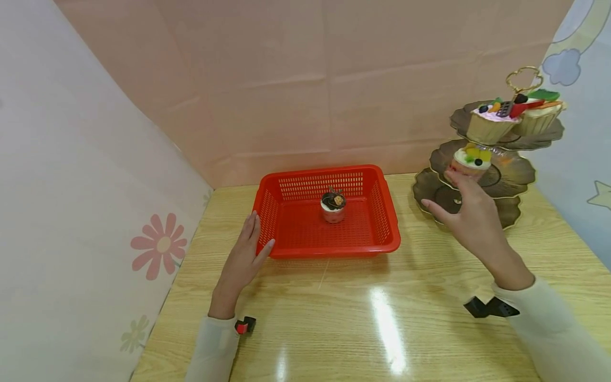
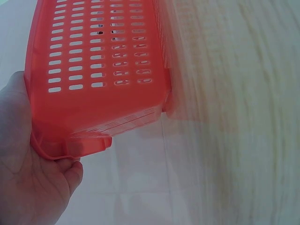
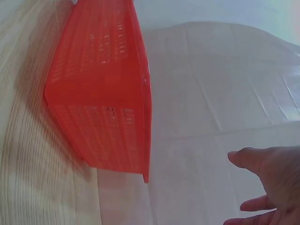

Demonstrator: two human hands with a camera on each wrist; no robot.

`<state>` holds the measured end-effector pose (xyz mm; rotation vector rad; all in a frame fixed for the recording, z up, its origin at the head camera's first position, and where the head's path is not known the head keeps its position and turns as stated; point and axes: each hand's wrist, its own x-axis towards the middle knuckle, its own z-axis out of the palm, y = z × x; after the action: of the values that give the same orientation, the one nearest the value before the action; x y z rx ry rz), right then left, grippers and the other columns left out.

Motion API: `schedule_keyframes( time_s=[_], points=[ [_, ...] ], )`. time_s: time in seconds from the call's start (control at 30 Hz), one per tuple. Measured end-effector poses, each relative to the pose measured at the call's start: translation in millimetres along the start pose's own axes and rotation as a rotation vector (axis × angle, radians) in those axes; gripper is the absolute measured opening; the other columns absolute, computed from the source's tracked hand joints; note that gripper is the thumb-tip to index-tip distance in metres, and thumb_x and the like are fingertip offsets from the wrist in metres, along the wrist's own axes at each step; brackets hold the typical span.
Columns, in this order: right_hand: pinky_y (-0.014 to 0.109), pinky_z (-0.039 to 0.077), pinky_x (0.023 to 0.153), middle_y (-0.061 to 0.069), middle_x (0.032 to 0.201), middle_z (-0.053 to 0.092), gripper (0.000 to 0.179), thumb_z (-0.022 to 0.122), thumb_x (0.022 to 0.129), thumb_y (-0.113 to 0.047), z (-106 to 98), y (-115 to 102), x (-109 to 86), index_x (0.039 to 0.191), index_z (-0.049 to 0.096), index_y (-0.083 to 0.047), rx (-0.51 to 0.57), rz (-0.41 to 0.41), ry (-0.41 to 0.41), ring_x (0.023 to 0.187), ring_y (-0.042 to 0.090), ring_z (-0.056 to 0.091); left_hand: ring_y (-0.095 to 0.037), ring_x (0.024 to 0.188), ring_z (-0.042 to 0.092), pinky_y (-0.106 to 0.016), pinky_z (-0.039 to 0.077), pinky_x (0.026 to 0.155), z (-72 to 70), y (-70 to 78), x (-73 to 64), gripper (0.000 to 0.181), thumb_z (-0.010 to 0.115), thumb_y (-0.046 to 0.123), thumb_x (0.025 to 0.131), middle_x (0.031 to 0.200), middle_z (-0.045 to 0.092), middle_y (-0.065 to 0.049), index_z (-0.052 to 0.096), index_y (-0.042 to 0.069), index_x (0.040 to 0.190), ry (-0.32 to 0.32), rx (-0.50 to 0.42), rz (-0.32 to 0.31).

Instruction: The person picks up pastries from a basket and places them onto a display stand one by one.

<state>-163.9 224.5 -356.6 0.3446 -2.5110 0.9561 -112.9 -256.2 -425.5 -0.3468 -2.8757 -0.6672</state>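
Note:
My left hand [image 1: 242, 260] lies against the left front corner of the red plastic basket [image 1: 329, 254], fingers straight along its side rim and thumb at the front. From the left wrist view, the palm sits right at the basket's corner [image 2: 70, 145]. Inside the basket stands a small cup cake [image 1: 333, 208] with dark chocolate topping. My right hand [image 1: 472, 215] reaches to the tiered stand [image 1: 517, 172], thumb spread away from the fingers. Its fingertips overlap a cream-topped fruit cup cake [image 1: 470, 161] on the middle tier. The right wrist view shows that hand [image 3: 269, 183] with nothing in its grasp.
Two cupcakes, one with pinkish cream [image 1: 491, 124] and one with pale cream [image 1: 539, 116], stand on the top tier below a gold loop handle [image 1: 525, 79]. The stand is at the right of the wooden table [image 1: 310, 318], near the wall. A patterned wall [image 1: 95, 212] rises at the left.

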Motion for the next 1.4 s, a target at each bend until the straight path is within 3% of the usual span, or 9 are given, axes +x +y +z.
schedule_keyframes(
  time_s=[0.23, 0.53, 0.83, 1.0, 1.13, 1.4],
  points=[
    [0.068, 0.041, 0.099, 0.029, 0.136, 0.056, 0.074, 0.082, 0.087, -0.029, 10, -13, 5.1, 0.144, 0.049, 0.004, 0.034, -0.027, -0.120, 0.123, 0.048, 0.053, -0.030, 0.156, 0.005, -0.052, 0.022, 0.121, -0.1, -0.1, 0.4, 0.078, 0.052, 0.040, 0.106, 0.171, 0.004, -0.010, 0.013, -0.001, 0.160, 0.006, -0.001, -0.001],
    [0.065, 0.044, 0.099, 0.028, 0.139, 0.056, 0.072, 0.081, 0.089, -0.029, 23, -28, 15.8, 0.144, 0.049, 0.005, 0.050, -0.078, -0.250, 0.124, 0.046, 0.054, -0.027, 0.157, 0.003, -0.053, 0.021, 0.121, 1.2, -0.8, -0.7, 0.079, 0.049, 0.044, 0.107, 0.171, 0.003, -0.010, 0.012, 0.000, 0.160, 0.001, -0.011, -0.008],
    [0.057, 0.053, 0.082, 0.021, 0.130, 0.064, 0.067, 0.080, 0.089, -0.031, 39, -42, 32.3, 0.144, 0.054, -0.004, 0.074, -0.118, -0.268, 0.112, 0.040, 0.062, -0.030, 0.156, 0.005, -0.053, 0.021, 0.121, 0.5, -2.8, 0.6, 0.079, 0.047, 0.046, 0.107, 0.171, 0.003, -0.010, 0.012, 0.000, 0.160, -0.001, -0.001, -0.006],
    [0.060, 0.051, 0.091, 0.023, 0.135, 0.061, 0.067, 0.079, 0.090, -0.034, 52, -43, 41.9, 0.142, 0.054, 0.002, 0.101, -0.078, -0.355, 0.116, 0.041, 0.061, -0.032, 0.156, 0.008, -0.053, 0.023, 0.121, 2.1, -2.6, 2.3, 0.078, 0.051, 0.041, 0.106, 0.171, 0.005, -0.011, 0.013, 0.000, 0.160, 0.007, -0.002, -0.008],
    [0.059, 0.050, 0.096, 0.021, 0.135, 0.062, 0.069, 0.076, 0.091, -0.041, 62, -41, 49.1, 0.142, 0.054, 0.000, 0.126, -0.061, -0.475, 0.117, 0.040, 0.061, -0.028, 0.156, 0.004, -0.052, 0.022, 0.121, 1.6, -2.4, 2.1, 0.079, 0.047, 0.047, 0.107, 0.171, 0.004, -0.011, 0.012, 0.000, 0.160, -0.001, 0.001, -0.010],
    [0.056, 0.051, 0.096, 0.015, 0.132, 0.064, 0.069, 0.080, 0.088, -0.036, 78, -38, 62.9, 0.143, 0.054, -0.002, 0.200, -0.148, -0.612, 0.117, 0.035, 0.063, -0.031, 0.156, 0.008, -0.051, 0.022, 0.121, 1.6, -2.5, 3.0, 0.079, 0.044, 0.050, 0.107, 0.171, 0.005, -0.011, 0.013, 0.000, 0.160, 0.005, 0.005, -0.003]
  ],
)
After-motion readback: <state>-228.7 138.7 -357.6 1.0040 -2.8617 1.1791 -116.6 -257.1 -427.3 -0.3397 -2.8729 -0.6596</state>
